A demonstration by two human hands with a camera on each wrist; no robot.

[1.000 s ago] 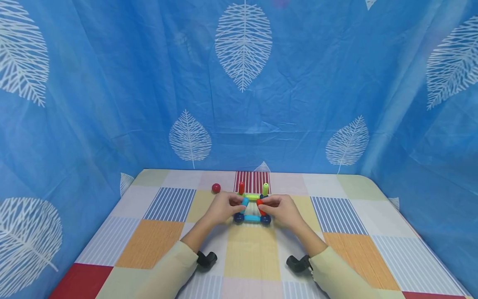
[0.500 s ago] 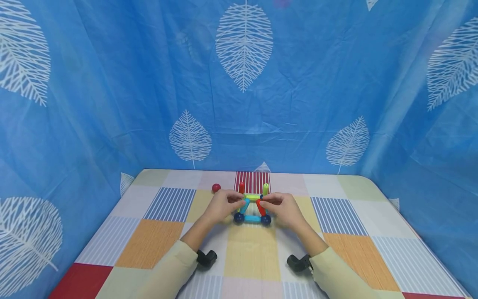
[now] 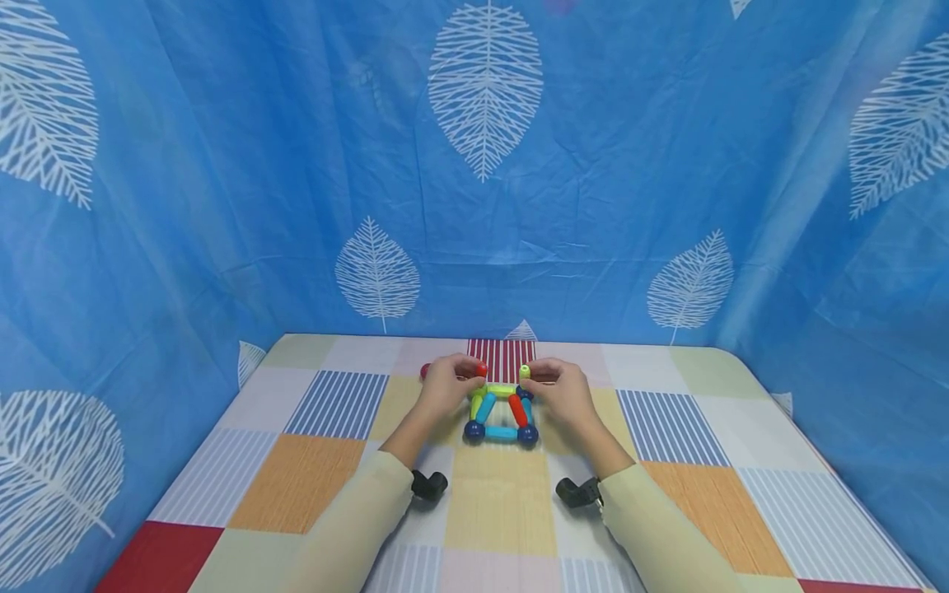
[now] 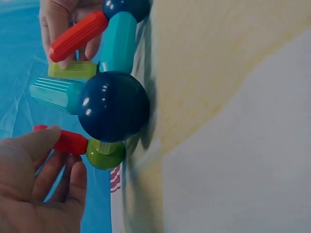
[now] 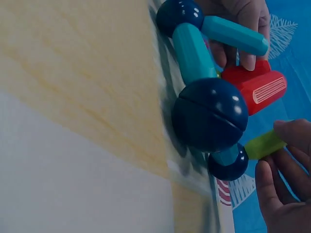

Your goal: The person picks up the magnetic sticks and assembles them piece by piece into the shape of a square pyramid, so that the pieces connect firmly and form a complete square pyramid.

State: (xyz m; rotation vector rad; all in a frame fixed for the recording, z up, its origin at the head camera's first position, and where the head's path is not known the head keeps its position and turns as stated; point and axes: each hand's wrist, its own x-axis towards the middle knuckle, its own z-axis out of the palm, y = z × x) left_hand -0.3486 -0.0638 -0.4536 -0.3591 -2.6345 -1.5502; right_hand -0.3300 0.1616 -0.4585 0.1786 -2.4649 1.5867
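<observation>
A square frame of toy rods and balls lies on the table. Its near side is a light-blue rod (image 3: pixel 501 433) between two navy balls, left (image 3: pixel 474 431) and right (image 3: pixel 528 436). From these balls a blue rod (image 3: pixel 485 408) and a red rod (image 3: pixel 518 410) rise, leaning inward, untouched. My left hand (image 3: pixel 445 387) pinches the red rod (image 4: pixel 73 141) standing on the green ball (image 4: pixel 105 154) at the back left corner. With thumb and fingers, my right hand (image 3: pixel 565 391) pinches the yellow-green rod (image 5: pixel 265 145) on the back right navy ball (image 5: pixel 228 165).
A loose red ball (image 3: pixel 425 371) lies behind my left hand, partly hidden by it. The table has a patchwork cloth (image 3: pixel 500 502). A blue curtain (image 3: pixel 593 206) with white leaves hangs behind and on both sides.
Both hands have left the near blue and red rods and moved back to the far red and yellow-green rods. The near rods now lean inward freely; the frame has stayed in place.
</observation>
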